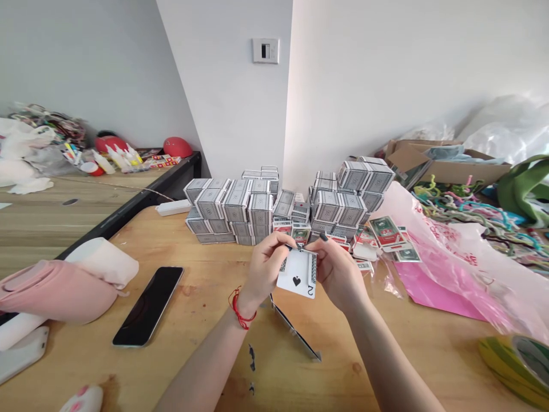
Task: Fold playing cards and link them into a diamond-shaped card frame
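Both hands meet in front of the stacked card blocks, holding one playing card point(296, 280), a two of spades whose side edges are folded over to show patterned back. My left hand point(266, 266) pinches its upper left corner between thumb and fingers. At the upper right, my right hand point(341, 272) pinches it the same way. Something small and dark lies between the fingertips; I cannot make out what. Below the hands, a thin dark strip point(295, 332) slants over the table. Small dark scraps point(251, 357) lie left of it.
Folded-card blocks point(210, 200) stand stacked at the back, with more blocks point(343, 200) to the right. Green and red card packs point(386, 232) lie beside pink plastic point(446, 286). A phone point(148, 306) is at left; a yellow-green tape roll point(510, 366) sits at right.
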The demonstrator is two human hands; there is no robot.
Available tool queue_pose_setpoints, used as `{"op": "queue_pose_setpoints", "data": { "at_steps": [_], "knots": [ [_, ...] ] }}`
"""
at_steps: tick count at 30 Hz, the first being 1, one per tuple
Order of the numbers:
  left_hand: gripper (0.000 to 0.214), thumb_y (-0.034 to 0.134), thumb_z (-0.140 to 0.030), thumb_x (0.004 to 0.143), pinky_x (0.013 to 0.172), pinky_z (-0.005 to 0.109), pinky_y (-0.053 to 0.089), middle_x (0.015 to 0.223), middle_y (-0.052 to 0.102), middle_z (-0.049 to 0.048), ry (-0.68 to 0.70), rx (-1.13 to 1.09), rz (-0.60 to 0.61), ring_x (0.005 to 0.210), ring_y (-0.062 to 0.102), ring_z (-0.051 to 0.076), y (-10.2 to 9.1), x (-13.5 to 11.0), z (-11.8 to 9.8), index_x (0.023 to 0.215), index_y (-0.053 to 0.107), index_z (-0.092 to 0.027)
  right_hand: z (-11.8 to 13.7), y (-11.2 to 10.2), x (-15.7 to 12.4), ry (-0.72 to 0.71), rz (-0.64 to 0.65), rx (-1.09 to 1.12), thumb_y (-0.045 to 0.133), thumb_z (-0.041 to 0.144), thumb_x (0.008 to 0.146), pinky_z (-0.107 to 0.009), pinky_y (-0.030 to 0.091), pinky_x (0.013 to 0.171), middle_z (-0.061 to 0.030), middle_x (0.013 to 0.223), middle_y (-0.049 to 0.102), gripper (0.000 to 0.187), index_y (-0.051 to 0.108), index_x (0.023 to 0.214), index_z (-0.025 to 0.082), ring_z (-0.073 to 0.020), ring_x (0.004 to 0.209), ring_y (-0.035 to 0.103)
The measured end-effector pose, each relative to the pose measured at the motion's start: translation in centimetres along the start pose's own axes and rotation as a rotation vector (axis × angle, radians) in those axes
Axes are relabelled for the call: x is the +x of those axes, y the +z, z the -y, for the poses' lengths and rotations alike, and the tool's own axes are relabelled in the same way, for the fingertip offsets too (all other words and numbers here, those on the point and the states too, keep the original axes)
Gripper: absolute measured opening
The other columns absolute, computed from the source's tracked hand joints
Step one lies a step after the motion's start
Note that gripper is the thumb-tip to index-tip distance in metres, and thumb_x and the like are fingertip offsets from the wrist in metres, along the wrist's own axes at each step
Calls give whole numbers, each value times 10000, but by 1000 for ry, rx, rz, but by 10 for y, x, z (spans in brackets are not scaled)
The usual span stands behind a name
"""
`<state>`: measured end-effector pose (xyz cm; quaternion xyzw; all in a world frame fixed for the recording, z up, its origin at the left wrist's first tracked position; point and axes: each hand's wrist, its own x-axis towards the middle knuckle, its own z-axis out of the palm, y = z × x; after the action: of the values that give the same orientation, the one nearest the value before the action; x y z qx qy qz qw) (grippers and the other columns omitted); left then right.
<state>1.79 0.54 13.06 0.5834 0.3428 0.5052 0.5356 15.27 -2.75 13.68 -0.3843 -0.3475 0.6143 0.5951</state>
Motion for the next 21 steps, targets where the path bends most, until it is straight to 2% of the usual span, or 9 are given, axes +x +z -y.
{"op": "queue_pose_setpoints", "data": {
  "at_steps": [2,4,8,12,16,19,21],
  "knots": [
    [135,447,-190,741,432,186,311,645,516,-9,29,71,35,490,389,73,-3,1,-1,750,582,-189,1,-3,2,10,-26,-40,587,391,734,-196,419,430,28,611,504,229,499,691,183,-90,493,475],
    [153,453,-192,744,448,188,334,692,554,6,48,140,65,523,426,83,-7,2,-2,772,603,-196,2,-7,3,39,6,-98,630,405,708,-215,455,456,26,620,532,256,512,704,179,-101,515,515],
    [186,459,-198,755,494,201,383,786,614,29,99,250,89,598,495,102,-12,4,-3,799,640,-206,5,-11,4,150,153,-181,602,445,733,-255,498,496,-23,638,610,305,589,793,146,-142,565,591],
    [189,474,-191,756,542,219,422,845,645,38,151,280,119,674,552,125,-15,4,-4,780,661,-212,4,-16,5,242,299,-149,583,452,752,-285,517,538,-62,644,647,347,633,836,119,-157,586,620],
    [188,498,-208,760,528,221,434,850,666,43,87,254,170,652,572,126,-17,5,-6,828,673,-216,-1,-19,6,198,331,-153,592,439,753,-307,526,580,-61,657,654,349,643,863,112,-158,597,630],
    [294,515,-240,766,536,231,453,899,670,55,7,181,174,672,590,138,-20,7,-6,1041,620,-237,-3,-16,6,111,294,-202,566,423,779,-301,532,596,-60,701,656,331,643,881,117,-151,625,627],
    [347,518,-262,773,523,232,450,875,670,58,-71,150,193,653,585,138,-20,9,-5,1114,578,-233,-4,-12,6,52,251,-262,551,424,788,-298,536,599,-55,717,653,331,643,887,123,-155,641,626]
  ]
}}
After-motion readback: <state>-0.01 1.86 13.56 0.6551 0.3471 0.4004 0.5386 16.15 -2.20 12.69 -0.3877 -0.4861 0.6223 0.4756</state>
